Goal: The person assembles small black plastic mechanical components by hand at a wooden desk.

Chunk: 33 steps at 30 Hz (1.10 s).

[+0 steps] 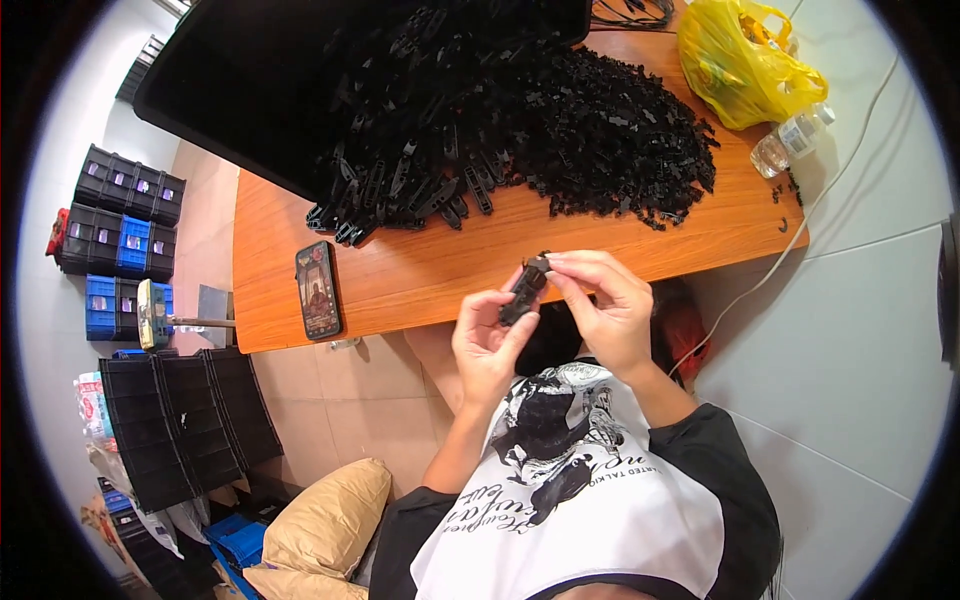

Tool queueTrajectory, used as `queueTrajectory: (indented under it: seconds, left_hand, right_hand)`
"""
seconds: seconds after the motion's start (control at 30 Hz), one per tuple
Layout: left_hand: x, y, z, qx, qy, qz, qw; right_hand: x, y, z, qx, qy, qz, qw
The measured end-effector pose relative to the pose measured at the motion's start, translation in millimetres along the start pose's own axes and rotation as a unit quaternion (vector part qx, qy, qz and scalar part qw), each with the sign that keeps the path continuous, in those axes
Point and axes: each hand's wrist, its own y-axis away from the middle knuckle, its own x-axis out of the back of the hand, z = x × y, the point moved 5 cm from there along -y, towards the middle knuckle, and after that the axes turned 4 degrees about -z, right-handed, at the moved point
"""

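Just off the table's near edge, my left hand grips a black plastic part, elongated and held at a slant. My right hand pinches at its upper end with thumb and forefinger; whether a separate small piece sits between those fingertips is too small to tell. Beyond my hands lies a heap of long black plastic parts, slotted and similar in look. To its right spreads a pile of small black pieces.
A phone with a lit screen lies on the wooden table at left. A large black bin stands behind the heap. At right are a yellow plastic bag, a bottle and a white cable. Crates stack at far left.
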Motion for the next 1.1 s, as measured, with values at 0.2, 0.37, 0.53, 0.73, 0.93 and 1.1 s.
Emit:
queueTrajectory:
  seconds: [0.2,0.37,0.53,0.73,0.93,1.1]
  left_hand:
    - [5.3,-4.1,-6.6,0.036,0.163,0.049,0.985]
    - [-11.3,-14.2,8.8,0.042,0.201,0.072,0.976]
    - [-14.1,-12.8,7.4,0.046,0.187,0.055,0.98]
    - [-12.9,-10.6,11.3,0.029,0.152,0.061,0.986]
    - [-9.1,-9.2,12.4,0.01,0.136,0.071,0.988]
    - [-7.9,-9.3,18.1,-0.018,0.113,0.053,0.992]
  right_hand:
    - [-10.5,-4.4,-12.2,0.037,0.024,0.026,0.999]
    - [-18.8,-3.5,-15.4,0.012,0.048,0.062,0.997]
    - [-25.0,0.9,-16.0,0.042,0.1,0.067,0.992]
    - [-26.8,4.6,-16.0,0.055,0.105,0.054,0.992]
    - [-27.2,4.2,-18.5,0.064,0.101,0.032,0.992]
    - [-28.6,1.6,-24.5,0.086,0.114,-0.02,0.99]
